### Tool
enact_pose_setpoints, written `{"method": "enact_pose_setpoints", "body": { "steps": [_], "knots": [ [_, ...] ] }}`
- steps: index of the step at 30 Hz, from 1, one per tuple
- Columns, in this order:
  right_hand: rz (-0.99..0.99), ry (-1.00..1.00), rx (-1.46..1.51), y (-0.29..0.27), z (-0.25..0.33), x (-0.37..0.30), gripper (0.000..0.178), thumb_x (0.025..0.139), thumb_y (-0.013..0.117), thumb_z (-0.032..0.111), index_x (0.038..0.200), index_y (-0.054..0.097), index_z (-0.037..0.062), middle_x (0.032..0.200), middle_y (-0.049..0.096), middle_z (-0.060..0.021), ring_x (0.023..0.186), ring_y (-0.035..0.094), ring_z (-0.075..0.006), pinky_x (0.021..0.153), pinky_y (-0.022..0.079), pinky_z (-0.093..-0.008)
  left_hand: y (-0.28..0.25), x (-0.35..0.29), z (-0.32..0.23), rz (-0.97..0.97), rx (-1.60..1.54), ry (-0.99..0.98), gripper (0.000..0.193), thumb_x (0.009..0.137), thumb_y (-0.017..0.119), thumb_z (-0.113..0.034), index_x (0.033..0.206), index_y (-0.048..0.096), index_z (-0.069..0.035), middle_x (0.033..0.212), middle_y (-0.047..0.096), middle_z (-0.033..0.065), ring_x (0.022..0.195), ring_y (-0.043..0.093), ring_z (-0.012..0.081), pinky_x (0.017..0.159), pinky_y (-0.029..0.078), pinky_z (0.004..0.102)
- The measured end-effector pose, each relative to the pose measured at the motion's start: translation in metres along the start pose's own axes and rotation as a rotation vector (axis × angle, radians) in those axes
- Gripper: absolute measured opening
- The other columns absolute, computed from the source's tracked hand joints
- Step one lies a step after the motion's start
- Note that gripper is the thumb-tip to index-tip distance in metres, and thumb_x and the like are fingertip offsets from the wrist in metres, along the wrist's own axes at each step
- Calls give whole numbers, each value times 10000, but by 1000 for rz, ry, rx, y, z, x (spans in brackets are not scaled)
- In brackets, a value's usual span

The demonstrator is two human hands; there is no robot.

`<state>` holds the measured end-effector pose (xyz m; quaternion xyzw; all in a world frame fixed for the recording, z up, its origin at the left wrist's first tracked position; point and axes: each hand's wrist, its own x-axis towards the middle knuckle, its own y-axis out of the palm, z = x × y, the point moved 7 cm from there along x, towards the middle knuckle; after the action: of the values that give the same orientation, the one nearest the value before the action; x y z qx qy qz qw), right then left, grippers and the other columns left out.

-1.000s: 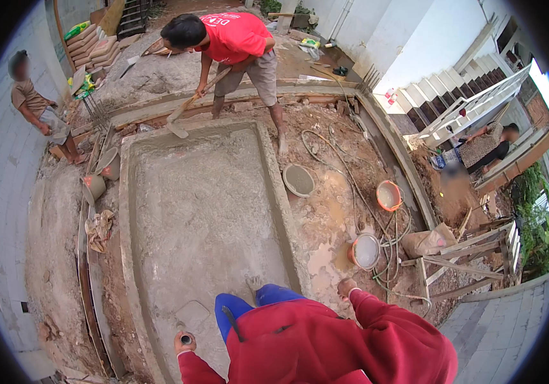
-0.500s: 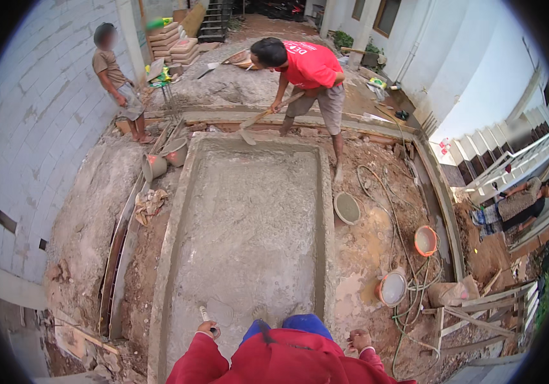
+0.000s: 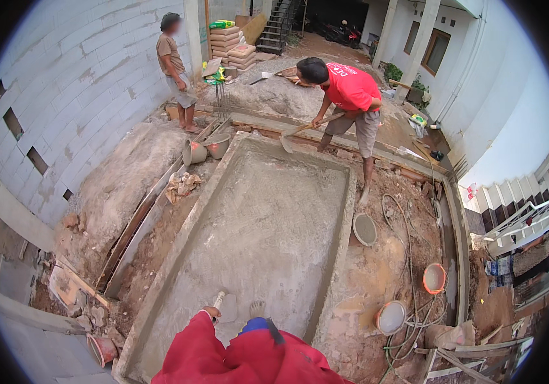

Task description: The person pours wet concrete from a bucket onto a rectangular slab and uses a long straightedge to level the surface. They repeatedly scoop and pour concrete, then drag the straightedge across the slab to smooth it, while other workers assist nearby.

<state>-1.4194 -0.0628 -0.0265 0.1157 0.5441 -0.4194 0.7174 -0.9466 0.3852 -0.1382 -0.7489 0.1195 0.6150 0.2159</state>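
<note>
I stand at the near end of a wet grey cement slab (image 3: 268,224) framed by a raised cement rim. My left hand (image 3: 210,313) comes out of a red sleeve and grips the pale handle of a tool (image 3: 218,299) whose end rests on the slab; I cannot see its blade. A cement-covered foot (image 3: 257,309) stands on the slab just right of it. My right hand is hidden below my red-clad body (image 3: 249,358).
At the slab's far end a person in a red shirt (image 3: 350,89) works a shovel (image 3: 300,130). Another person (image 3: 173,61) stands by the block wall (image 3: 70,96). Buckets (image 3: 192,152), a pan (image 3: 365,229), orange buckets (image 3: 434,278) and hoses (image 3: 409,256) lie around.
The view has swung left and tilted up. My left hand now shows clearly on the tool handle; the hand seen at the right half a second ago is out of sight.
</note>
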Motion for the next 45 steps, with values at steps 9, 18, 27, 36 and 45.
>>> {"method": "enact_pose_setpoints", "body": {
  "steps": [9, 18, 27, 36, 45],
  "knots": [
    [-50, 78, 2, -62, -147, 0, 218, 970, 442, 137, 992, 644, 56, 745, 670, -122, 505, 622, -205, 391, 525, -357, 51, -41, -43, 89, 324, 23, 300, 829, 682, -68, 1075, 515, -28, 792, 562, 136, 600, 579, 234, 469, 496, 356],
    [-141, 336, 429, -66, -161, -1, 252, 956, 435, 101, 904, 680, 68, 736, 678, -114, 543, 649, -200, 400, 536, -356, 142, -148, -147, -5, 719, 110, 252, 765, 739, -14, 985, 616, -23, 910, 580, 120, 705, 582, 229, 536, 533, 345],
    [-264, 196, 475, -84, -48, 38, 181, 943, 531, 198, 1007, 641, 69, 784, 676, -74, 548, 615, -171, 437, 518, -325, 221, -235, -276, 46, 1275, 470, 288, 754, 740, -110, 923, 657, 108, 696, 656, 146, 555, 637, 233, 486, 508, 374],
    [-421, 27, 522, -95, 33, 6, 215, 944, 576, 224, 1077, 619, 61, 769, 673, -87, 527, 609, -163, 423, 503, -327, 334, -164, -320, -63, 1488, 716, 388, 731, 678, -216, 988, 687, 75, 837, 709, 223, 685, 719, 289, 637, 563, 394],
    [-413, 352, 396, -116, -46, -32, 150, 933, 535, 145, 1044, 621, 93, 804, 693, -97, 533, 636, -208, 436, 538, -367, 415, -85, -329, -35, 1312, 586, 342, 772, 608, -162, 1018, 696, 59, 852, 714, 201, 701, 722, 295, 604, 554, 404]
  ]
}}
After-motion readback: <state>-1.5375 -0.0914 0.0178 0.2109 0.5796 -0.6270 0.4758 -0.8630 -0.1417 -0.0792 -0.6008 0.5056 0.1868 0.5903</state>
